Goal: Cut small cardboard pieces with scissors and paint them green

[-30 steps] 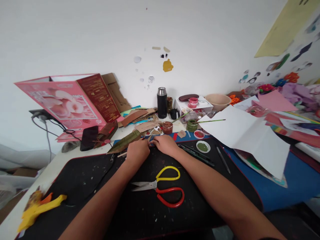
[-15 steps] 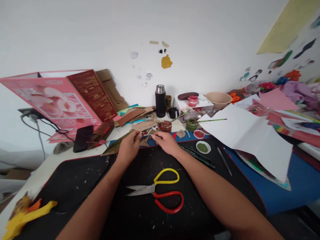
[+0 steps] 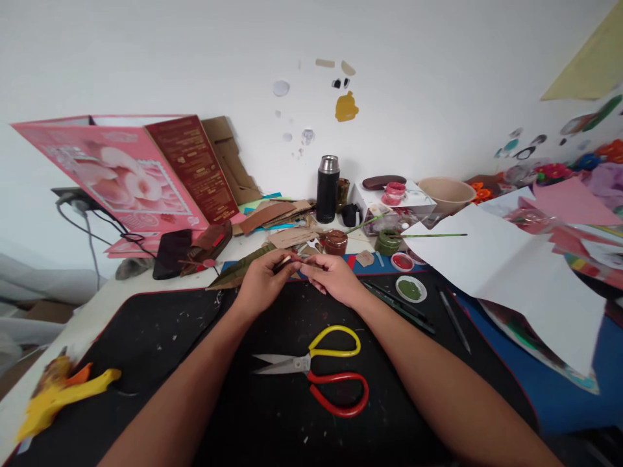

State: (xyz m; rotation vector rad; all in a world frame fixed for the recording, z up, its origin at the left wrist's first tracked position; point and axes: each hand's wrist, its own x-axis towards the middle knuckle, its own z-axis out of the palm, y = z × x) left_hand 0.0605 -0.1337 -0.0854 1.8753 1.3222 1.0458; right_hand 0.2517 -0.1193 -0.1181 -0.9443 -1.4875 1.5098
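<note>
My left hand (image 3: 263,283) and my right hand (image 3: 333,277) meet above the far edge of a black mat (image 3: 160,344). Both pinch a thin stick-like piece (image 3: 288,261) between their fingertips; what it is stays too small to name. A long green-brown folded leaf shape (image 3: 238,271) lies just left of my left hand. Scissors (image 3: 316,366) with one yellow and one red handle rest on the mat between my forearms, blades closed and pointing left.
A brown paint jar (image 3: 335,242), a green jar (image 3: 388,242) and small red and green paint lids stand beyond my hands. A black flask (image 3: 328,189), cardboard scraps, a pink box (image 3: 121,175), a white sheet (image 3: 506,272) and a yellow glue gun (image 3: 58,399) surround the mat.
Both hands have lifted off the mat's far edge and now hold a thin piece between their fingertips. The view has shifted slightly to the left.
</note>
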